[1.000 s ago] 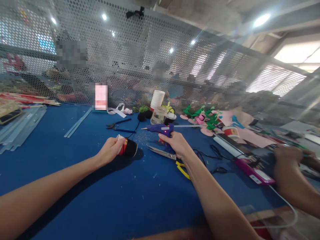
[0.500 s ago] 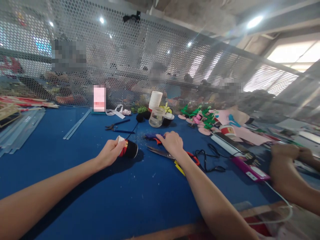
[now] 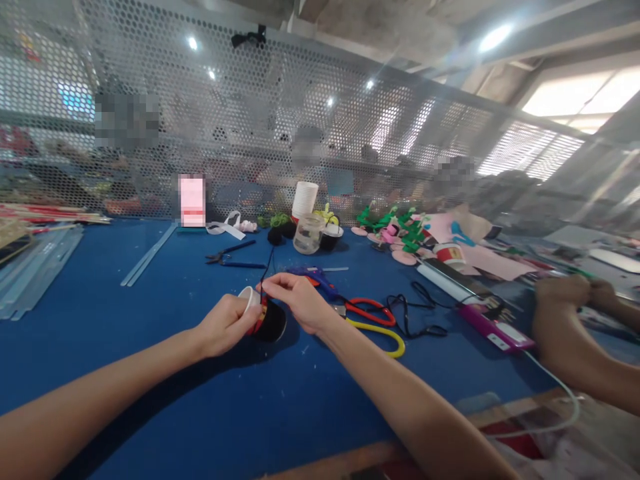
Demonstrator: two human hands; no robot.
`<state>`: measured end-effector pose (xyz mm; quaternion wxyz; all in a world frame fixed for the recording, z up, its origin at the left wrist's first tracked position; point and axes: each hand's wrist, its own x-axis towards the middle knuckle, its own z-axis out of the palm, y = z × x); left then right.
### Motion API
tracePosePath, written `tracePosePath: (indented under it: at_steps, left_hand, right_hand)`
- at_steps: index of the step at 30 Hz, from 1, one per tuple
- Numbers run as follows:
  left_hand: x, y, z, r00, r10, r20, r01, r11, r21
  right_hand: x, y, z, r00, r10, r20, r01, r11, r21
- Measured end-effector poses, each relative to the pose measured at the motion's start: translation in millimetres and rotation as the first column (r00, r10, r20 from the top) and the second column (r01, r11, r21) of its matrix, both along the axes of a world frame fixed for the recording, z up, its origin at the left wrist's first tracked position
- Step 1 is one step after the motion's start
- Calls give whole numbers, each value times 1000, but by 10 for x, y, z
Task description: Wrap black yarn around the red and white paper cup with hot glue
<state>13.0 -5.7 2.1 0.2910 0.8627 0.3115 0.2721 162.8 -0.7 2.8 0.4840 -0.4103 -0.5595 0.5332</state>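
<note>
My left hand grips a paper cup tipped on its side, its white rim to the left and its lower part wrapped in black yarn. At the cup's rim, my right hand pinches the black yarn between thumb and fingertips. That strand runs back to a black yarn ball. Behind my right hand lies a blue glue gun. Scissors with red and yellow handles rest by my right wrist, their blades hidden under it.
Pliers lie beyond the cup. A clear jar and stacked paper cups stand at the back. Clear glue sticks are at left. A purple power strip and another person's arm are at right.
My right hand has come left from the glue gun and scissors to the cup, and now pinches the yarn. The cup in my left hand has shifted slightly right and nearer.
</note>
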Motion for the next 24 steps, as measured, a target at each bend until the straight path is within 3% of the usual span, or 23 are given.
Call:
tracePosePath:
  at_steps: [3, 7, 10, 14, 19, 21, 24]
  left_hand:
    - [10, -13, 8, 999, 33, 16, -31, 991, -130]
    - [10, -20, -6, 996, 61, 59, -46, 973, -225]
    - [15, -28, -9, 998, 22, 54, -13, 985, -174]
    - [25, -43, 7, 999, -47, -4, 47, 997, -59]
    - [20, -48, 22, 998, -56, -30, 55, 998, -3]
    - [16, -51, 24, 998, -59, -37, 59, 998, -1]
    - [15, -59, 24, 996, -80, -36, 80, 997, -7]
  right_hand:
    - [46, -14, 26, 999, -25, -45, 26, 1000, 8]
    - [68, -61, 50, 992, -57, 110, 51, 997, 64]
    - [42, -95, 46, 979, -23, 202, 11, 998, 57]
    - [21, -87, 29, 988, 20, 154, -22, 1000, 11]
    - [110, -18, -24, 958, -159, 239, 148, 987, 65]
    - [136, -11, -50, 950, -111, 291, 114, 993, 5]
    - [112, -37, -61, 975, 110, 194, -81, 985, -149]
